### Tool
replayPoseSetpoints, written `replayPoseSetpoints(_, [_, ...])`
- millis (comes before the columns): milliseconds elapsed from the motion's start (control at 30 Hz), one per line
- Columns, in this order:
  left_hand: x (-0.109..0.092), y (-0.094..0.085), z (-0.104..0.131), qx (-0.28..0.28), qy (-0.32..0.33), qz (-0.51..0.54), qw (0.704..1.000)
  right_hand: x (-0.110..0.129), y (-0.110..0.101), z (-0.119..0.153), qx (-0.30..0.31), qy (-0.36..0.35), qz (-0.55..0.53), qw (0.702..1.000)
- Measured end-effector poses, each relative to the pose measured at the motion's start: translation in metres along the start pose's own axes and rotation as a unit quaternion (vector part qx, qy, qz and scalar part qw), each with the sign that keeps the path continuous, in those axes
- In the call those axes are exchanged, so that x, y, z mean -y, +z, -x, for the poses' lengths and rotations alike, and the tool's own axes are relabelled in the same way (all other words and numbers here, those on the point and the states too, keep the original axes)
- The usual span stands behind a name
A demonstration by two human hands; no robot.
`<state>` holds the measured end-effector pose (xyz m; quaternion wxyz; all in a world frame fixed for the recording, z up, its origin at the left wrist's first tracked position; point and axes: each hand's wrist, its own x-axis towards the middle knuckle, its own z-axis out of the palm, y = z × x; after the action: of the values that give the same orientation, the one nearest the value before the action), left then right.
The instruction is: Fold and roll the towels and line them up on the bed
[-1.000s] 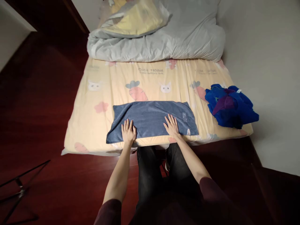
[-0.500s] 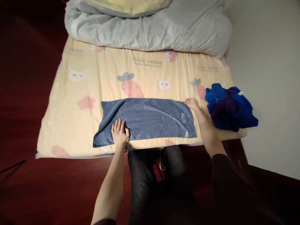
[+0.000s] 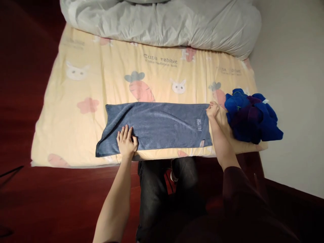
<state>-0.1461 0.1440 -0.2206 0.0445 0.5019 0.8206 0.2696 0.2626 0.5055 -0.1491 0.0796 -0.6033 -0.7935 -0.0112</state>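
Observation:
A blue-grey towel (image 3: pixel 159 126) lies spread lengthwise near the front edge of the bed, with white lettering and a small pale tag by its right end. Creases run diagonally across its left part and toward the lettering. My left hand (image 3: pixel 127 141) rests flat on the lower left of the towel, fingers apart. At the far right corner, my right hand (image 3: pixel 212 109) has its fingers closed on the towel's edge. The fingertips are partly hidden there.
The bed has a yellow sheet (image 3: pixel 162 77) printed with carrots and rabbits. Across its back lies a bunched grey quilt (image 3: pixel 162 23). A crumpled blue and purple cloth (image 3: pixel 253 116) sits to the right, near the pale wall (image 3: pixel 291 101). Dark red floor (image 3: pixel 63 202) surrounds the bed.
My right hand has drawn the towel's far right corner outward to the right, straightening that end. My left hand stays pressed on the towel. The view has shifted slightly.

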Motion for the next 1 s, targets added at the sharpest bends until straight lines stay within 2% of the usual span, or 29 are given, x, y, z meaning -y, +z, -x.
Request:
replayPoseSetpoints(100, [-0.001, 0.001, 0.000, -0.008, -0.005, 0.017, 1.000, 0.037, 0.014, 0.034, -0.027, 0.087, -0.036, 0.995])
replayPoseSetpoints(133, [-0.001, 0.001, 0.000, -0.008, -0.008, 0.021, 1.000, 0.053, 0.018, 0.049, -0.027, 0.090, -0.063, 0.994])
replayPoseSetpoints(233, [-0.004, -0.001, 0.000, 0.000, -0.014, 0.022, 1.000, 0.098, 0.029, 0.092, 0.005, 0.067, -0.086, 0.994])
replayPoseSetpoints(333, [-0.005, -0.004, -0.002, 0.008, -0.018, 0.020, 1.000, 0.130, 0.039, 0.122, 0.063, 0.021, -0.062, 0.996])
replayPoseSetpoints(433, [-0.006, -0.004, -0.004, 0.014, -0.017, 0.015, 1.000, 0.143, 0.047, 0.132, 0.088, -0.009, -0.038, 0.995])
replayPoseSetpoints(567, [-0.007, -0.006, -0.001, 0.027, -0.021, 0.012, 0.999, 0.145, 0.053, 0.131, 0.075, -0.004, -0.028, 0.997])
replayPoseSetpoints(633, [-0.007, -0.013, -0.001, 0.037, -0.023, 0.015, 0.999, 0.145, 0.055, 0.131, 0.069, -0.001, -0.032, 0.997])
replayPoseSetpoints(700, [-0.003, -0.024, -0.011, 0.040, -0.026, 0.024, 0.999, 0.146, 0.057, 0.131, 0.064, 0.006, -0.039, 0.997])
replayPoseSetpoints(767, [0.006, -0.038, -0.037, 0.010, -0.043, 0.037, 0.998, 0.147, 0.058, 0.131, 0.059, 0.015, -0.047, 0.997])
replayPoseSetpoints(867, [0.028, -0.055, -0.106, -0.070, -0.094, 0.069, 0.991, 0.149, 0.058, 0.131, 0.056, 0.022, -0.054, 0.997])
replayPoseSetpoints(900, [0.037, -0.058, -0.132, -0.067, -0.108, 0.084, 0.988, 0.150, 0.058, 0.131, 0.055, 0.024, -0.054, 0.997])
replayPoseSetpoints(933, [0.046, -0.061, -0.157, -0.041, -0.117, 0.097, 0.988, 0.150, 0.058, 0.131, 0.055, 0.026, -0.053, 0.997])
replayPoseSetpoints(1000, [0.062, -0.063, -0.199, 0.042, -0.118, 0.109, 0.986, 0.151, 0.057, 0.131, 0.057, 0.030, -0.046, 0.997])
